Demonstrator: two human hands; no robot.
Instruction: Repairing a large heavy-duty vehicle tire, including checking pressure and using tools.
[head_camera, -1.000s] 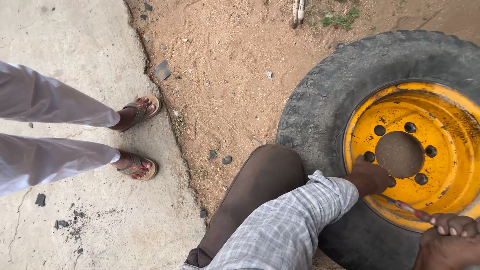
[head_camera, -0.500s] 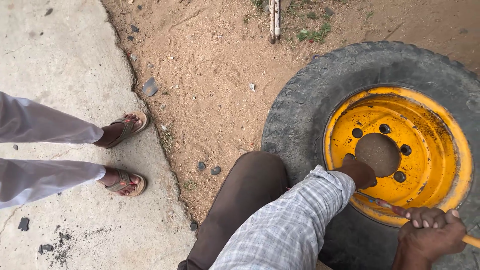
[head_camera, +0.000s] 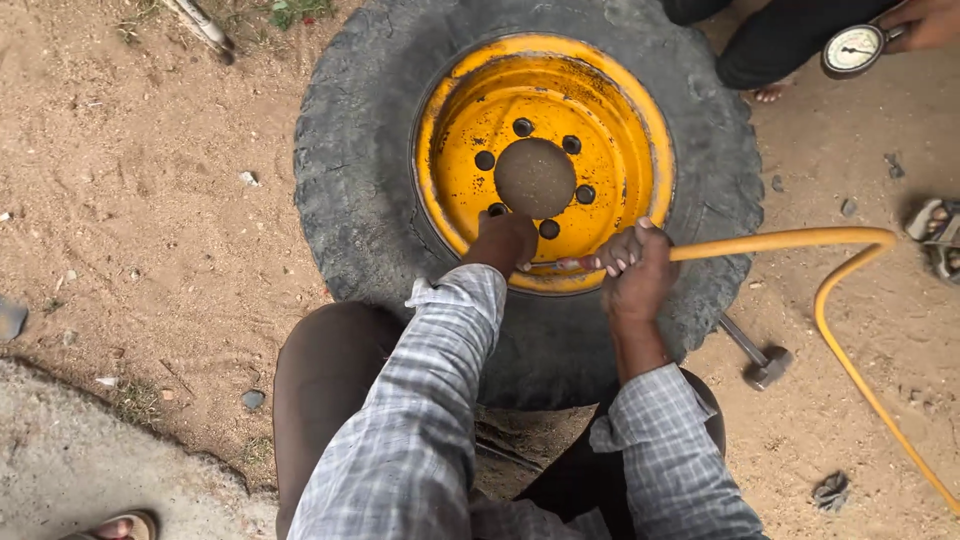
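Note:
A large black tyre (head_camera: 350, 190) with a yellow steel rim (head_camera: 610, 130) lies flat on the dirt in front of me. My left hand (head_camera: 505, 242) presses on the near inner edge of the rim, fingers curled over something I cannot make out. My right hand (head_camera: 633, 268) is shut on the end of a yellow air hose (head_camera: 800, 240), holding it against the rim's near edge. The hose runs right and curves down toward the lower right corner.
Another person's hand holds a round pressure gauge (head_camera: 852, 48) at the top right, above their dark-trousered leg. A hammer (head_camera: 758, 358) lies by the tyre's right side. A sandalled foot (head_camera: 935, 235) is at the right edge, another foot (head_camera: 115, 527) at the bottom left on concrete.
The view has swung right, centring the tyre; the standing person's legs at the left have left the view. My right hand has come up onto the rim with the hose.

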